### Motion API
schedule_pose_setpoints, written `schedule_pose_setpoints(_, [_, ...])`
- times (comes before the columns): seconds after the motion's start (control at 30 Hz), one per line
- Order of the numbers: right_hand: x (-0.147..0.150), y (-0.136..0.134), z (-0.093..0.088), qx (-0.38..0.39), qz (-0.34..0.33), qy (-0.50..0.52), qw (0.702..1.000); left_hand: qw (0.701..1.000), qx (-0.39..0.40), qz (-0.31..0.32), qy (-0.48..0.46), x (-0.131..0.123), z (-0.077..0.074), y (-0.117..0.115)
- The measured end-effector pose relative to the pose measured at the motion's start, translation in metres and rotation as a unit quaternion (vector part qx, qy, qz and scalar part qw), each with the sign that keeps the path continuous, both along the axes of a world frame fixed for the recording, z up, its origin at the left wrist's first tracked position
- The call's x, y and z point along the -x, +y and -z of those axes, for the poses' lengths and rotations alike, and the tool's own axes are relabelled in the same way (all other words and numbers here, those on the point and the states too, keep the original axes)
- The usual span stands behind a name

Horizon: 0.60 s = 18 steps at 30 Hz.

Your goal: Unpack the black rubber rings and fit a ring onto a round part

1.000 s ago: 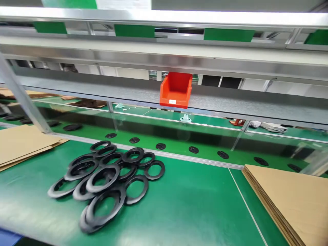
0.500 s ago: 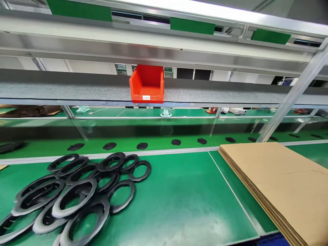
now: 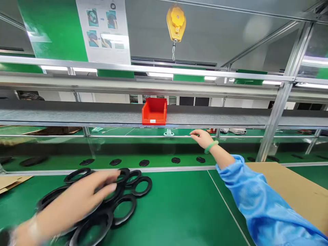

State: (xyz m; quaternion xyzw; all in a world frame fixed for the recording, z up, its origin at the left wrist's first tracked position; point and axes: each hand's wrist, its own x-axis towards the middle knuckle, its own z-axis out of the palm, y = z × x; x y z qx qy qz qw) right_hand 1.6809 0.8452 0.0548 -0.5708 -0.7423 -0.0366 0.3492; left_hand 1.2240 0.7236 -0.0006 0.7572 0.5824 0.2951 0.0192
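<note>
A pile of several black rubber rings (image 3: 133,186) lies on the green bench top (image 3: 179,212) at the left. My left hand (image 3: 84,198) is over this pile, blurred by motion, with its fingers stretched out toward the rings and nothing seen in it. My right hand (image 3: 202,137), with a green bracelet and a blue sleeve, is stretched far forward over the glass strip. Its fingers are extended and empty. It is a little right of and below a red bin (image 3: 154,111) on the grey shelf.
A stack of flat cardboard sheets (image 3: 294,191) lies at the right, another corner (image 3: 12,181) at the far left. Small black discs (image 3: 175,160) sit in a row behind the bench. A yellow spring balancer (image 3: 175,20) hangs overhead. A metal post (image 3: 279,102) stands at the right.
The view has tilted up. Both my hands have come into view: the left over the ring pile, the right reaching forward toward the shelf.
</note>
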Motion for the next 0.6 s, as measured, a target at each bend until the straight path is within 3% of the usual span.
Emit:
schedule_pose_setpoints(0.07, [0.004, 0.043, -0.019, -0.017, 0.047, -0.008, 0.999, 0.999, -0.050, 0.013, -0.018, -0.011, -0.042, 0.057])
schedule_pose_setpoints(0.13, [0.008, 0.080, -0.031, -0.020, 0.081, -0.026, 0.996, 0.991, -0.124, -0.013, -0.039, -0.029, -0.086, 0.124])
schedule_pose_setpoints(0.23, [0.014, 0.123, -0.039, 0.003, 0.101, -0.069, 0.993, 0.986, -0.149, -0.048, -0.057, -0.059, -0.131, 0.218])
schedule_pose_setpoints(0.33, [0.020, 0.148, -0.040, 0.034, 0.110, -0.110, 0.987, 0.987, -0.138, -0.065, -0.050, -0.082, -0.141, 0.281])
schedule_pose_setpoints(0.43, [0.022, 0.158, -0.040, 0.052, 0.122, -0.141, 0.981, 0.984, -0.141, -0.098, -0.040, -0.089, -0.139, 0.309])
schedule_pose_setpoints(0.5, [0.022, 0.159, -0.040, 0.062, 0.125, -0.157, 0.978, 0.977, -0.166, -0.129, -0.042, -0.076, -0.141, 0.314])
schedule_pose_setpoints(0.6, [0.020, 0.157, -0.042, 0.073, 0.119, -0.169, 0.976, 0.965, -0.204, -0.162, -0.043, -0.032, -0.147, 0.316])
